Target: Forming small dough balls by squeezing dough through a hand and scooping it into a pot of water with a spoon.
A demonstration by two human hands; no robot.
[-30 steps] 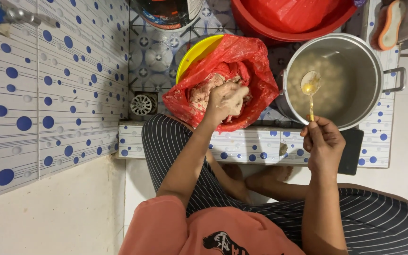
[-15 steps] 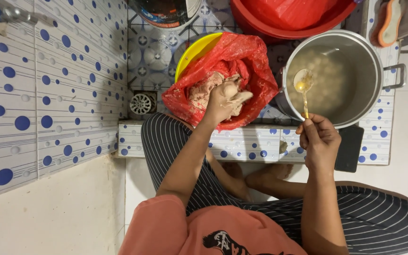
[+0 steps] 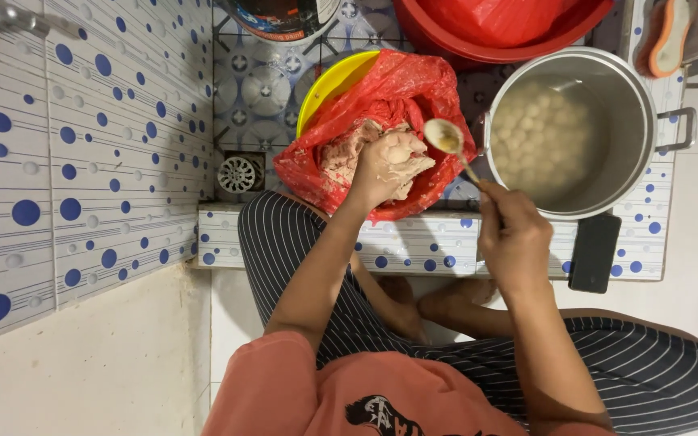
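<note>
Two bare hands are busy over a tiled ledge. The left hand [image 3: 381, 165] sits in the red plastic bag [image 3: 381, 97] that lines a yellow basin [image 3: 325, 89], its fingers closed around a lump of pale minced paste [image 3: 349, 149], some of it bulging out between thumb and forefinger. The right hand [image 3: 510, 230] is closed on the thin handle of a metal spoon [image 3: 446, 137], whose bowl hangs just beside the left hand's knuckles, between the bag and the steel pot [image 3: 575, 129]; whether the spoon bowl carries any paste is hard to tell, though something pale glints in it.

The steel pot stands on the ledge to the right of the bag, touching or almost touching it, and holds cloudy water with many small pale balls [image 3: 539, 129] already lying in it. Judging from that, a good share of the shaping looks done, yet a sizeable mound of paste remains in the bag, so plenty appears left to form and drop.

Around them: a red tub [image 3: 494, 32] beyond the bag, a round floor drain [image 3: 240, 173] left of it, a dark flat phone-like slab [image 3: 595, 250] on the ledge edge under the pot, and a sandal [image 3: 670, 36] at the upper right.
</note>
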